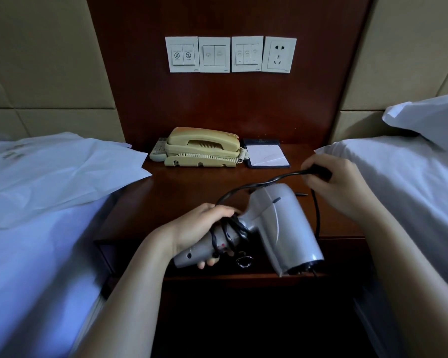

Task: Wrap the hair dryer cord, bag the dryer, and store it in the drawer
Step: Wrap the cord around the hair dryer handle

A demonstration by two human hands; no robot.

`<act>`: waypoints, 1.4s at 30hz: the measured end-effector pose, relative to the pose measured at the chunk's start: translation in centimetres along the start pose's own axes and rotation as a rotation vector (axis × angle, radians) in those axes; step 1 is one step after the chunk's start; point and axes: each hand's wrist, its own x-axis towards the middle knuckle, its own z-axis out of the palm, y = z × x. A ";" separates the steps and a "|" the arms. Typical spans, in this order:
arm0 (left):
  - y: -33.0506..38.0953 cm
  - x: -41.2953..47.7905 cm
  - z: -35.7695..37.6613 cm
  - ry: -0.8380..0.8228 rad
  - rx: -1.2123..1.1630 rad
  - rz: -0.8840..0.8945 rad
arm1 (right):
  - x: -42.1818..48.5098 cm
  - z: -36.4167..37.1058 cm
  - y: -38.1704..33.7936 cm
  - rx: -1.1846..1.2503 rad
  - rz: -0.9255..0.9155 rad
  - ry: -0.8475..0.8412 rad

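Left hand [199, 228] grips low, right hand [340, 186] pinches higher (both extended forward).

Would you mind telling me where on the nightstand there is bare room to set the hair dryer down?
Free: the bare nightstand top in front of the telephone, bordered left by the white bag and right by the right hand. Crowded: the back edge, where remote, telephone and notepad sit side by side.

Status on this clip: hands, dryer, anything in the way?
Left hand grips hair dryer handle. Right hand holds cord end, cord partly wrapped. Bag on left bed. Phone, notepad behind, not touching.
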 end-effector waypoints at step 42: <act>0.2 1.8 -2.3 0.676 -0.700 0.108 | -2.6 4.0 -3.8 0.068 -0.120 -0.295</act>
